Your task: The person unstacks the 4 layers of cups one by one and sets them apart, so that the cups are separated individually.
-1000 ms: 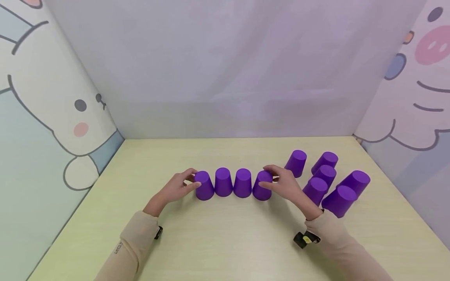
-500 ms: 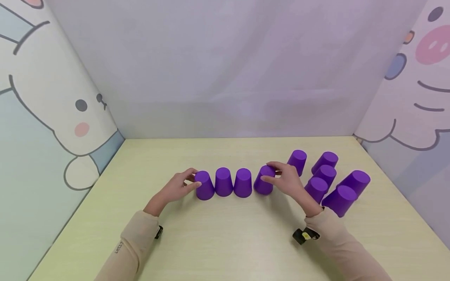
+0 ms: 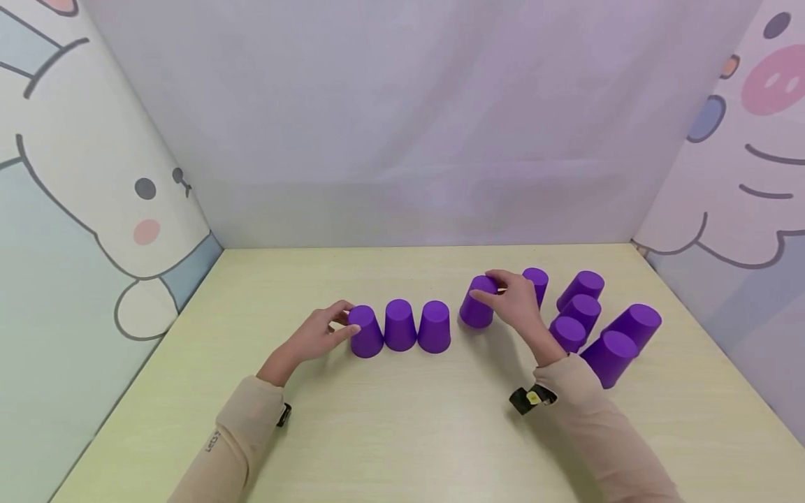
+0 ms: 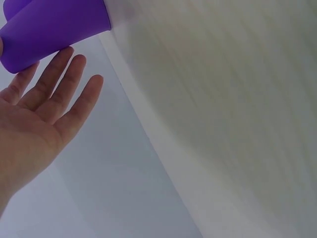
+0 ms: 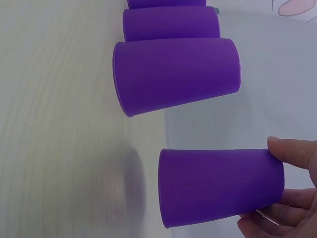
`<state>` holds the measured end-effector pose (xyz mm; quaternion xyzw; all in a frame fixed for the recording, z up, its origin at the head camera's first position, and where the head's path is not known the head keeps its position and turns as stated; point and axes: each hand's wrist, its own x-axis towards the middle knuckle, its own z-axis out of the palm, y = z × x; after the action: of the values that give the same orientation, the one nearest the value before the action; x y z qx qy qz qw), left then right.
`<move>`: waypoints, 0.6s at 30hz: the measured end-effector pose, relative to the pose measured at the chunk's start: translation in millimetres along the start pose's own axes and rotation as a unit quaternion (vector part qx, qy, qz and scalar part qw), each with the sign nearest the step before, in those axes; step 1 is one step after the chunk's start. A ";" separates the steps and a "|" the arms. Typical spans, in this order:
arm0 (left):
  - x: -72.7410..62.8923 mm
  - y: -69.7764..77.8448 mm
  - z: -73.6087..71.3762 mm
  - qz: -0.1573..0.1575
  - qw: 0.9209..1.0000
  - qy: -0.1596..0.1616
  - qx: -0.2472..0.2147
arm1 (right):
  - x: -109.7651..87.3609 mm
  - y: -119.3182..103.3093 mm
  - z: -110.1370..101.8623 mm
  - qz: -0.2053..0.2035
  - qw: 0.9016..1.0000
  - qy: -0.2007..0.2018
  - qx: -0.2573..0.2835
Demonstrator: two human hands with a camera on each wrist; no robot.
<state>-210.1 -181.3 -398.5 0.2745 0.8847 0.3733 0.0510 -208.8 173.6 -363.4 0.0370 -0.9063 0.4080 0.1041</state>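
My left hand (image 3: 319, 335) holds the leftmost upside-down purple cup (image 3: 367, 335) near its top, thumb in front and fingers behind; the other fingers stretch beside it in the left wrist view. Two more upside-down cups, a middle cup (image 3: 400, 327) and a right cup (image 3: 434, 328), complete this short row on the table. In my right hand (image 3: 519, 302), another purple cup (image 3: 476, 307) is pinched by its narrow end, mouth down. The right wrist view shows this held cup (image 5: 220, 186) raised above the tabletop, with its shadow beneath, apart from the row.
Several upside-down purple cups stand at the right, including a front cup (image 3: 608, 360) and a back cup (image 3: 585, 285); my right hand and wrist partly hide some. The pale wooden table (image 3: 402, 426) meets a plain back wall (image 3: 428, 140) and cartoon-printed side walls.
My right hand has lifted the row's right-end cup off the table and carried it up and slightly rightward, leaving three cups in the row. My left hand has stayed put.
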 end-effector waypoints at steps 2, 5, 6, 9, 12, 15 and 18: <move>-0.1 0.5 -0.3 0.000 1.000 0.000 -0.002 | 3.0 -0.1 1.5 0.008 1.000 0.007 -0.004; -0.6 1.5 -1.0 0.001 1.000 0.000 -0.002 | 7.7 0.2 3.9 0.024 1.000 0.014 -0.003; -0.7 1.8 -1.2 0.001 1.000 0.001 -0.002 | 9.3 0.5 4.5 0.029 0.999 0.017 -0.002; -1.0 2.6 -1.5 0.003 1.000 0.002 0.000 | 14.1 1.7 6.1 0.041 0.999 0.029 0.004; -1.1 2.8 -1.4 0.003 1.000 0.002 -0.004 | 18.7 3.8 6.7 0.053 0.997 0.047 0.018; -1.2 2.8 -1.2 0.003 1.000 0.002 -0.008 | 22.9 6.8 6.7 0.067 0.995 0.066 0.029; -1.3 1.1 -0.5 0.001 1.000 0.002 -0.007 | 26.1 10.7 6.3 0.081 0.993 0.080 0.030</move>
<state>-208.6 -181.6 -397.5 0.2746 0.8819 0.3799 0.0508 -236.9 176.5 -369.6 -0.0659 -0.8822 0.4441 0.1416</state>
